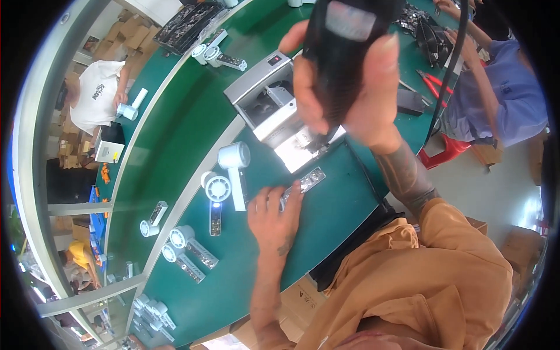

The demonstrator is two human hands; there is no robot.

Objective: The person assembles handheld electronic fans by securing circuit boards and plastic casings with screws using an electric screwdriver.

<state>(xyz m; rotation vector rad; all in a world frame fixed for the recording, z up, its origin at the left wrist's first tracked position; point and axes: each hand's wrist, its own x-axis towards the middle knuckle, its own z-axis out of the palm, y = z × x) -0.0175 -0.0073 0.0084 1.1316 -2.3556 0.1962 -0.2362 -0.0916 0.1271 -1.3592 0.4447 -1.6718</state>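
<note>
On the near side of the silver machine [251, 79], close to its bright front plate [300, 156], the slim handle part [309, 181] lay flat on the green table [329, 233]. Its long axis ran obliquely, roughly parallel to the machine's near edge: the far end pointed up and to the right, and the near end lay under the left hand [273, 219]. The part was narrow and straight-sided, with a pale shell and silvery and dark inner details on its upper face; finer detail was too small to read.

The left hand rested palm down, its fingers laid over the near end of the part. Whether these fingers pinched the part or only steadied it could not be determined.

Above the machine's right side, the right hand [373, 96] was clenched around a black power tool [344, 55]. The tool's long axis stood steeply, with the thick end at the top edge of the view and the narrow end directed down toward the machine. The tool body was dark and somewhat blurred, and bore a pale label [350, 20]. Its tip could not be made out clearly.

Left of the machine's front plate lay a pale blue fan [234, 156], its handle directed toward the person.
</note>
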